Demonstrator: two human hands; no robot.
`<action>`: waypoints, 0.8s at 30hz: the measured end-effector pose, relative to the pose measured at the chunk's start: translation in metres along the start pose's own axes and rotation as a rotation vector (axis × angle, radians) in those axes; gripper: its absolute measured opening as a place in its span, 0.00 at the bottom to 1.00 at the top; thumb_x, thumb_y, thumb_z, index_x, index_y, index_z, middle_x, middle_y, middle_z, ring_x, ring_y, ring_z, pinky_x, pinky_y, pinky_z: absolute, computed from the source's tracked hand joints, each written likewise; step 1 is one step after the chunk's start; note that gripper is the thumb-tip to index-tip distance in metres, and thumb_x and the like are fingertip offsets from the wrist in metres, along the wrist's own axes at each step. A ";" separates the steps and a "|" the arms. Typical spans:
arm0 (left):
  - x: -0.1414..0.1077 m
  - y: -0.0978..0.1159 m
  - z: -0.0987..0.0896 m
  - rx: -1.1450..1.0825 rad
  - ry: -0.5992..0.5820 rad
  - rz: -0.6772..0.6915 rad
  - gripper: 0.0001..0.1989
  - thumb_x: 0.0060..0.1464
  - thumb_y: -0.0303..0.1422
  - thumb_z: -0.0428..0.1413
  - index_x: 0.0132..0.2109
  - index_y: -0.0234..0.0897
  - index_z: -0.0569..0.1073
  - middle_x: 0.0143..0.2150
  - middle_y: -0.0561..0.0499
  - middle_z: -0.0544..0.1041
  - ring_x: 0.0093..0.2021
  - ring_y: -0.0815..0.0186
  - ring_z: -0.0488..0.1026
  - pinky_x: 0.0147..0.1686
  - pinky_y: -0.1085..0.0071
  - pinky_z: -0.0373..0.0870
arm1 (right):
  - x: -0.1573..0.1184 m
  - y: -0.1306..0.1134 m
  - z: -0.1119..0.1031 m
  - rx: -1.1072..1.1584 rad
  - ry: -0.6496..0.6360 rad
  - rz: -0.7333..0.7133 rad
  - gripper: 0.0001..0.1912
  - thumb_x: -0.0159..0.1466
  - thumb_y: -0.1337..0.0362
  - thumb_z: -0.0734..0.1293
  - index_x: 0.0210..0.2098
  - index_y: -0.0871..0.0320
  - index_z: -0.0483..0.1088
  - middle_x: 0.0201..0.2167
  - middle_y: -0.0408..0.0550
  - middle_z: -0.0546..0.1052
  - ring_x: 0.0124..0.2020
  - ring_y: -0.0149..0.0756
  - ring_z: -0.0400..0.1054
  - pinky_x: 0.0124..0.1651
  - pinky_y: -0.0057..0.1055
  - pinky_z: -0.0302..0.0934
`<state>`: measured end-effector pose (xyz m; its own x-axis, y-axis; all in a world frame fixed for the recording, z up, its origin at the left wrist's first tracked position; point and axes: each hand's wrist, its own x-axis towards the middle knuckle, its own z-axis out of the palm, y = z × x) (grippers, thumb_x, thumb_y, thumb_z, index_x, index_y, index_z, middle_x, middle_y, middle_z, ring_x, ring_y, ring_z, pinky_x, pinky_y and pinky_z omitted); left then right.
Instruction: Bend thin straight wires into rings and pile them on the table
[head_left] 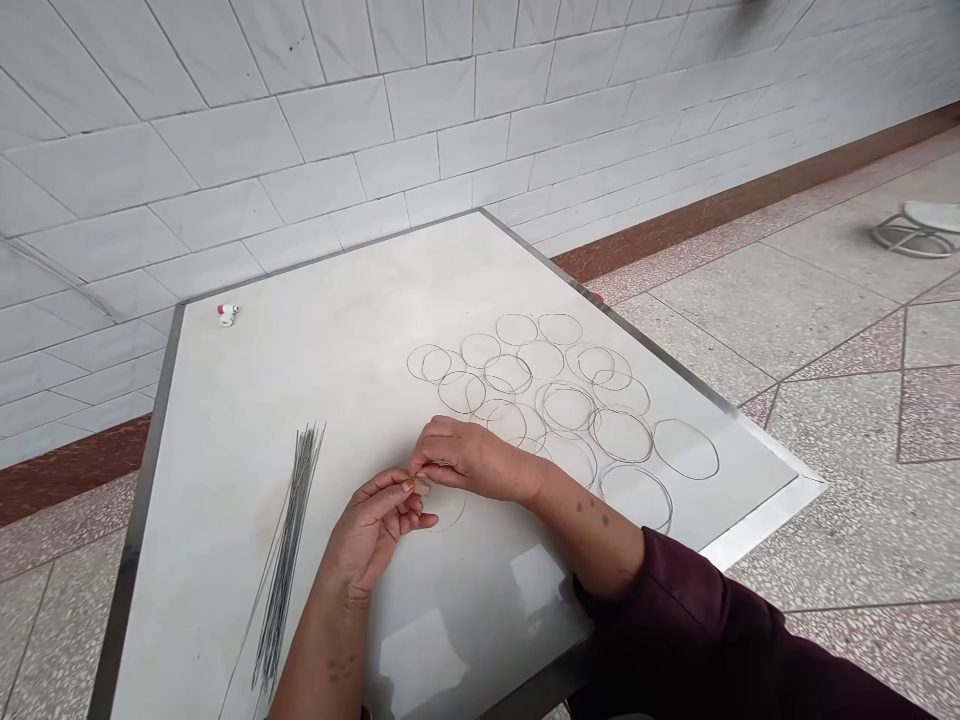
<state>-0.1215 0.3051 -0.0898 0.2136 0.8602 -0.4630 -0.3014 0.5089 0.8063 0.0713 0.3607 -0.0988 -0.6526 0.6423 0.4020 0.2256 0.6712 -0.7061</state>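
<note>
My left hand (386, 515) and my right hand (465, 455) meet over the white table, fingertips pinched together. Between them they hold a thin wire ring (459, 518), whose curve hangs down below my right hand. The exact point where the wire ends meet is hidden by my fingers. To the left of my left hand lies a bundle of straight thin wires (289, 550). Beyond and to the right of my right hand, several wire rings (622, 435) lie spread on the table, many overlapping.
The white table (337, 330) has a grey metal edge and stands by a tiled wall (330, 130). A small white and red object (227, 315) sits near its far left corner. On the speckled floor at right stands a stool (919, 228), partly in view.
</note>
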 end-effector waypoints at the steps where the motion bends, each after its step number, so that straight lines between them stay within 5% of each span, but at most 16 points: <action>1: 0.000 0.000 0.000 0.000 0.000 -0.001 0.07 0.46 0.35 0.67 0.30 0.35 0.80 0.29 0.50 0.75 0.28 0.69 0.68 0.38 0.61 0.78 | 0.000 0.001 0.001 -0.023 0.009 -0.018 0.05 0.69 0.69 0.65 0.40 0.55 0.73 0.35 0.45 0.73 0.41 0.34 0.66 0.39 0.28 0.65; 9: 0.003 -0.002 -0.001 0.016 -0.023 -0.005 0.11 0.45 0.37 0.68 0.35 0.36 0.81 0.29 0.50 0.75 0.31 0.64 0.72 0.45 0.53 0.76 | 0.000 0.007 0.004 -0.073 -0.017 -0.057 0.06 0.71 0.68 0.62 0.39 0.57 0.71 0.36 0.46 0.73 0.40 0.33 0.64 0.40 0.29 0.65; 24: -0.001 0.002 0.003 -0.048 0.058 0.009 0.09 0.43 0.35 0.68 0.28 0.37 0.76 0.26 0.54 0.73 0.26 0.70 0.67 0.36 0.63 0.76 | -0.001 0.002 0.001 0.038 0.076 0.017 0.07 0.69 0.71 0.64 0.40 0.55 0.73 0.37 0.46 0.73 0.40 0.33 0.67 0.40 0.29 0.67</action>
<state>-0.1197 0.3054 -0.0872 0.1568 0.8645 -0.4775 -0.3472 0.5009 0.7928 0.0717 0.3606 -0.1009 -0.5920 0.6807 0.4315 0.2079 0.6462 -0.7343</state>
